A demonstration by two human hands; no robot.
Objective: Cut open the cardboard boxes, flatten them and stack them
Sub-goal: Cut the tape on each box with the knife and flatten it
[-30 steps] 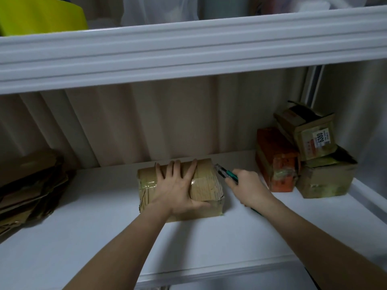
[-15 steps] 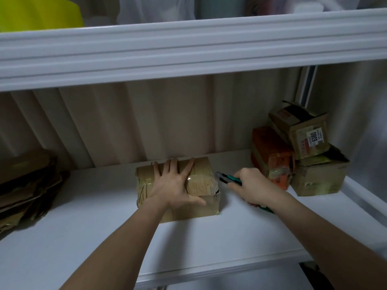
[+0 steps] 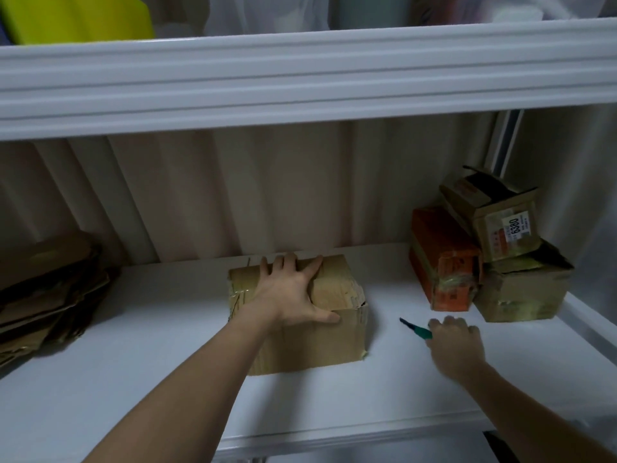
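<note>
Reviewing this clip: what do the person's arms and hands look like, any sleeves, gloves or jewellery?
Both forearms are bare as far as the frame shows: no sleeves in view. The left hand and right hand wear no gloves, and no rings, watch or markings are visible.

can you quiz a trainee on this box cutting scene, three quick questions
1. True or false: the left hand rests flat on top of the box.
2. What does the right hand hold?
3. Where do the flattened boxes lie: A) far left of the shelf, B) beside the orange box, C) on the upper shelf?

Key: 1 true; 2 the cutter, apart from the box; 3 A.
</note>
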